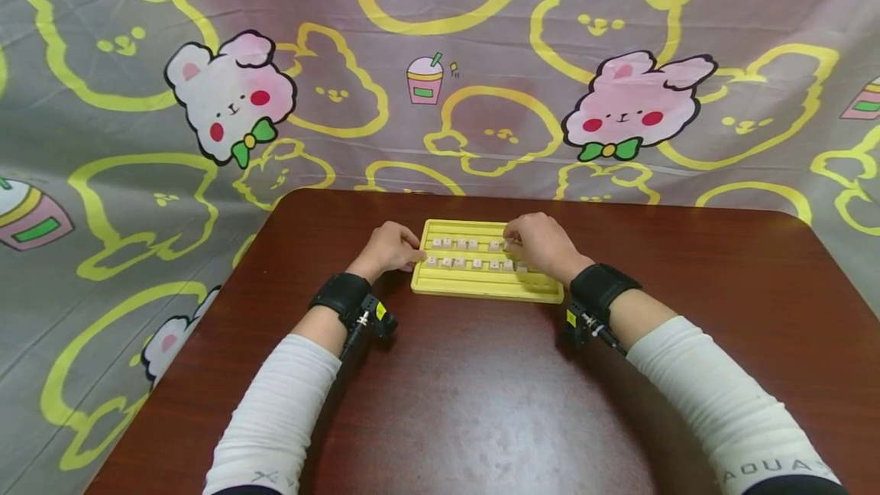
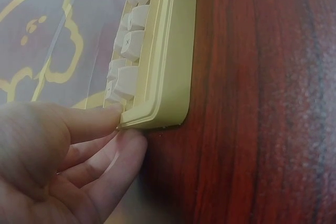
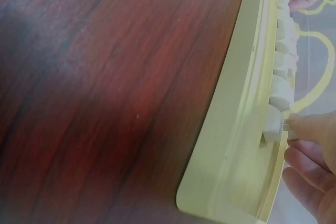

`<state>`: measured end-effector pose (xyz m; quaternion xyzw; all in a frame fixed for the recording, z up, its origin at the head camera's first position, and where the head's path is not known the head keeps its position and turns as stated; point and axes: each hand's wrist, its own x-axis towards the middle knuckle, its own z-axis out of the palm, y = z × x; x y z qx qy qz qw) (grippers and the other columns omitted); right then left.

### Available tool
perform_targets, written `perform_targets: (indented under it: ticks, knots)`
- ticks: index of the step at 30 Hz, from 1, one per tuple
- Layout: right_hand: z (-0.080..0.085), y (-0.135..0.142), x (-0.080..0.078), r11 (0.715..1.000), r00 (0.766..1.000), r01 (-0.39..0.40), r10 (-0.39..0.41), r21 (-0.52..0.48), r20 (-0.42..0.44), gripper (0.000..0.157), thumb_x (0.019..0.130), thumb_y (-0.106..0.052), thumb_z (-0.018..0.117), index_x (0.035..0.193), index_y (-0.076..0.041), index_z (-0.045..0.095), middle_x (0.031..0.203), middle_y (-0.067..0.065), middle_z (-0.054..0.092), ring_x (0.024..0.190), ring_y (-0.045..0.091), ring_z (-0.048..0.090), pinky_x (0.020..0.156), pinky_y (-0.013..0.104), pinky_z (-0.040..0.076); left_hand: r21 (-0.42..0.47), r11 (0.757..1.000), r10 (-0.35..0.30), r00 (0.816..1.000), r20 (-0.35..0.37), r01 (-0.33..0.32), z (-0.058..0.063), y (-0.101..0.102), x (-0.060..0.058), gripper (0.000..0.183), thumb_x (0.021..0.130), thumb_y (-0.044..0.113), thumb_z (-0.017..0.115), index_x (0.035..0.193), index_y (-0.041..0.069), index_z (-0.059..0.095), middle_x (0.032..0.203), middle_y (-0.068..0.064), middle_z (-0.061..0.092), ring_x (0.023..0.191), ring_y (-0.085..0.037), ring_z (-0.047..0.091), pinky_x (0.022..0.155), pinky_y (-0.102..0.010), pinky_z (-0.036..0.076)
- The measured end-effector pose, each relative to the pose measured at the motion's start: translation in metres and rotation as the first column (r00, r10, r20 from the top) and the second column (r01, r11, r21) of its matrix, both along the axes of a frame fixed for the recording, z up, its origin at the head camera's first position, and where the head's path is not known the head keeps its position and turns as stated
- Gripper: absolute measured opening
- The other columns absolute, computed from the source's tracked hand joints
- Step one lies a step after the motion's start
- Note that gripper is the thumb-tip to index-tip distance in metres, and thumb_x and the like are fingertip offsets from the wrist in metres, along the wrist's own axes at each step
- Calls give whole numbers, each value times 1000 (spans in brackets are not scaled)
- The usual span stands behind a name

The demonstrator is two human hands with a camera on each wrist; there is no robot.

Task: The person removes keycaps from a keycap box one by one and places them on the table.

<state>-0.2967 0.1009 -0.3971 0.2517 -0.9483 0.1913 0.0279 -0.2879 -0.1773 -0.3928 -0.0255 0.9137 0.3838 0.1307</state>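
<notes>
A yellow ridged tray (image 1: 474, 286) lies on the table, bearing two rows of white keycaps (image 2: 132, 44) with small dark marks. My left hand (image 1: 388, 249) grips the tray's left end, thumb on the rim and fingers against the outer side, as the left wrist view shows. Over the right part of the rows, my right hand (image 1: 546, 247) pinches a small white keycap (image 3: 292, 134) between thumb and fingers. That piece is mostly hidden by the fingertips. Right beside it stands the last keycap (image 3: 272, 124) of the near row.
The tray sits toward the far edge of a dark red-brown wooden table (image 1: 467, 388). Behind the table hangs a grey cloth (image 1: 412, 143) printed with cartoon animals. A black band with a small camera is strapped on each wrist, over white sleeves (image 1: 275, 411).
</notes>
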Motion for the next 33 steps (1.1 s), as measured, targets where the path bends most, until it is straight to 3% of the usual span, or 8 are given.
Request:
perform_targets:
  ticks: [17,33]
  knots:
    - [13,24,0,999,1000,21,-20,33,-24,23,91,-13,72,111,-4,73,105,12,74,97,27,68,87,44,57,-14,1000,-2,1000,3,2,3,0,1,35,90,14,73,119,-4,64,108,-21,69,82,-23,72,76,-33,62]
    - [15,53,0,993,993,119,-118,23,-15,19,91,-11,69,109,-4,73,104,12,74,97,28,67,87,46,57,4,1000,-10,1000,4,10,3,1,2,35,90,12,72,119,-5,64,113,-23,68,83,-24,74,74,-31,62]
